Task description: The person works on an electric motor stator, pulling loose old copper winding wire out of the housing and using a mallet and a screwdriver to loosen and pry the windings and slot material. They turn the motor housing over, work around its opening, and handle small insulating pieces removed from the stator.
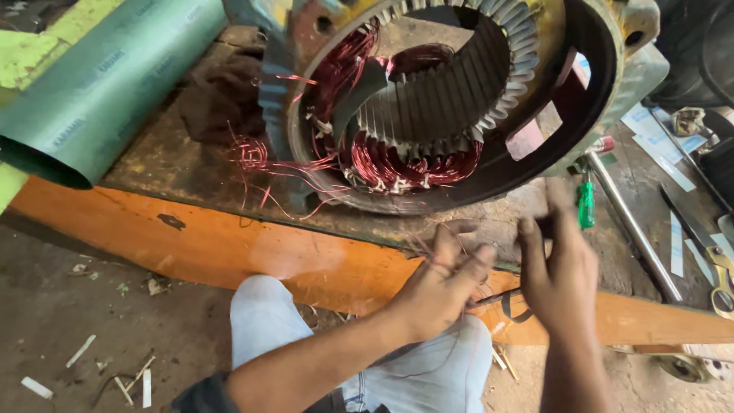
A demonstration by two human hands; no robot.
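A large electric motor stator [451,92] lies on its side on the workbench, its slotted steel core half filled with reddish copper winding coils [382,164]. Loose copper wire ends [260,157] trail from its left side. In front of it, over the bench edge, my left hand [440,283] closes its fingers around thin copper wires. My right hand [558,264] is beside it, blurred, its fingers pinching the same thin strands. A dark loop hangs between the two hands.
A rolled green insulation sheet [99,84] lies at the left on the orange-edged bench [229,241]. A green-handled screwdriver [586,200], a metal rod [634,222], scissors [715,260] and paper strips lie at the right. My knees in light jeans [264,313] are below.
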